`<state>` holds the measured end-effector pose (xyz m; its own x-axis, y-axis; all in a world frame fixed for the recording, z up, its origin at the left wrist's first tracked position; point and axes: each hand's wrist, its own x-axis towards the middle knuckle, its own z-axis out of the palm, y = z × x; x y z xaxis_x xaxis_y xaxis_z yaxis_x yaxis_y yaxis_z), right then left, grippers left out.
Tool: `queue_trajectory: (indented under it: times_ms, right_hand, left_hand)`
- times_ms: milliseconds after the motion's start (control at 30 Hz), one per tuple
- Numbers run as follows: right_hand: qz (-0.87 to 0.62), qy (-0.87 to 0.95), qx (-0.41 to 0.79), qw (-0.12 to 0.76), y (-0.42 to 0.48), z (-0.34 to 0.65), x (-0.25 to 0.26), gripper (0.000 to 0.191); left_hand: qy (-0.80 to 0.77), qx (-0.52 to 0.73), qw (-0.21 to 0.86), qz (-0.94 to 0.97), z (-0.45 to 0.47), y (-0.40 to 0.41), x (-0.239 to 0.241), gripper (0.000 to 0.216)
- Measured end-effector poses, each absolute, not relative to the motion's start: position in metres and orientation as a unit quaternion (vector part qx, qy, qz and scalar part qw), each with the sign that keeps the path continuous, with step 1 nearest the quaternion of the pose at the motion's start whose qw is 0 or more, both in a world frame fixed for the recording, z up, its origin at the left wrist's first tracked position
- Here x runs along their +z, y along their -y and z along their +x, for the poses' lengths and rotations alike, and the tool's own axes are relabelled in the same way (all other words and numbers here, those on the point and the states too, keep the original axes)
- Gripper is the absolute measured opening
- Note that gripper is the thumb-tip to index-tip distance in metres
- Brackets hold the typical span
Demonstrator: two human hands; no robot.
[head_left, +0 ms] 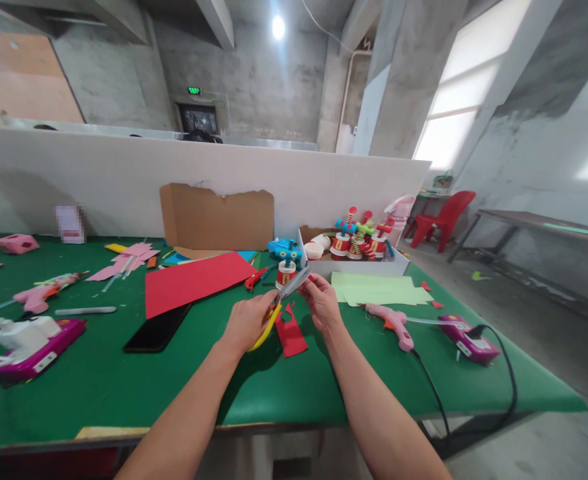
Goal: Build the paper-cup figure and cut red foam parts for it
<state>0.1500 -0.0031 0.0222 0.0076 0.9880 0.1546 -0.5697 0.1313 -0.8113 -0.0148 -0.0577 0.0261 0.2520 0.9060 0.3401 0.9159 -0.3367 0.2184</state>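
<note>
My left hand [247, 323] is closed round the yellow handles of a pair of scissors [294, 285], whose blades point up and to the right. Close by the blade tips, my right hand [320, 300] is pinched shut; what sits between its fingertips is too small to make out. Below the blades lies a red paper strip [293, 339] with a round hole cut in it. Just behind the scissors stands a paper-cup figure [287, 272] with a blue head and round eyes. A large red sheet [199, 283] lies left of my hands, partly over a black phone [155, 331].
A white box [369, 267] holds several cup figures. Pale green sheets [381, 290], a pink glue gun [394, 321] and a purple power strip [469, 339] lie right. Another glue gun [37, 297] and power strip [49, 353] lie left. Cardboard [217, 217] leans against the partition.
</note>
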Motion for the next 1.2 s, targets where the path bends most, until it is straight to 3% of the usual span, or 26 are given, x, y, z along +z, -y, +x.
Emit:
queue_trajectory:
  times_ms: [1200]
  right_hand:
    - [-0.278,0.367,0.603,0.652,0.0025,0.1519,0.0219,0.032]
  left_hand:
    - [0.582,-0.189,0.004,-0.791,-0.0157,0.0576,0.0294,0.042]
